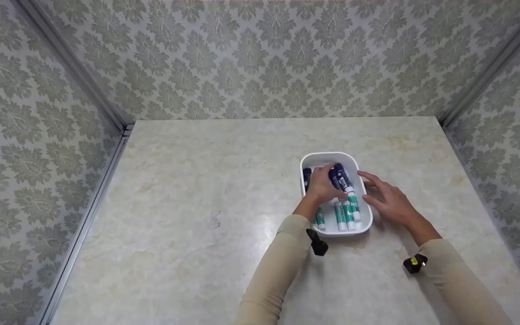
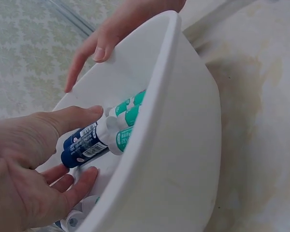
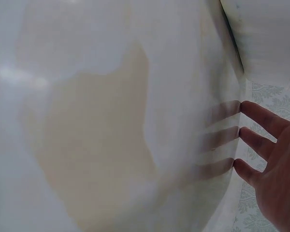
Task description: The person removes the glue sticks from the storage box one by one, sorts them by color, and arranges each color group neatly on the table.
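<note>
A white plastic bin (image 1: 367,221) holds several small tubes that look like glue sticks, dark blue ones at its far end and green-and-white ones nearer. My left hand (image 1: 322,186) reaches inside, thumb and fingers spread on either side of a dark blue glue stick (image 2: 89,147); a firm grip does not show. Green glue sticks (image 1: 340,215) lie side by side near the front wall. My right hand (image 1: 392,202) is at the bin's right side, its index finger and thumb at the rim, the other fingers (image 3: 263,145) extended low by the tabletop.
The bin stands on the right half of a pale marbled table (image 1: 174,189). Patterned wallpapered walls (image 1: 260,58) enclose the back and both sides, with a metal rail (image 1: 84,207) along the left edge. Black wrist cameras (image 1: 318,243) sit on both sleeves.
</note>
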A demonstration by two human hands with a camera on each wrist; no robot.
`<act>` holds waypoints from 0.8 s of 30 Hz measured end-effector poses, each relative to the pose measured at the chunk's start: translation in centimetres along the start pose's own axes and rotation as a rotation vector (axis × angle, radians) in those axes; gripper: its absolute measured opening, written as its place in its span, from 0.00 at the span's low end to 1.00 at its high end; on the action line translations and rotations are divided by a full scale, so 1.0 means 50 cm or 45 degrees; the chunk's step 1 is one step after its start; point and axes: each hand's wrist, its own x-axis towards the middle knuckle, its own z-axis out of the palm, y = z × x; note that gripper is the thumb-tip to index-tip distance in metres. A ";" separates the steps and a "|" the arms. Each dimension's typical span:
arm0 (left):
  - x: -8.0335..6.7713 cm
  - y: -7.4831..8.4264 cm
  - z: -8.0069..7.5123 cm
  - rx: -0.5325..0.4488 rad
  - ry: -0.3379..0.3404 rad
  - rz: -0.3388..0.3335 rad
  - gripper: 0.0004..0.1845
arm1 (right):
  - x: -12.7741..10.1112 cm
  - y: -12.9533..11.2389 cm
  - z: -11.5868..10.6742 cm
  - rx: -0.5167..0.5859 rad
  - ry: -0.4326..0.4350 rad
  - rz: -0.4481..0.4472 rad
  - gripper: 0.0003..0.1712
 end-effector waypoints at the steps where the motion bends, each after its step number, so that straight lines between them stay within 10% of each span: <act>1: 0.000 0.001 0.001 0.009 0.002 -0.011 0.54 | 0.000 -0.001 0.000 -0.001 -0.001 0.007 0.40; 24: -0.001 0.008 0.004 0.131 -0.013 -0.049 0.58 | 0.000 0.002 0.003 0.005 0.011 0.014 0.40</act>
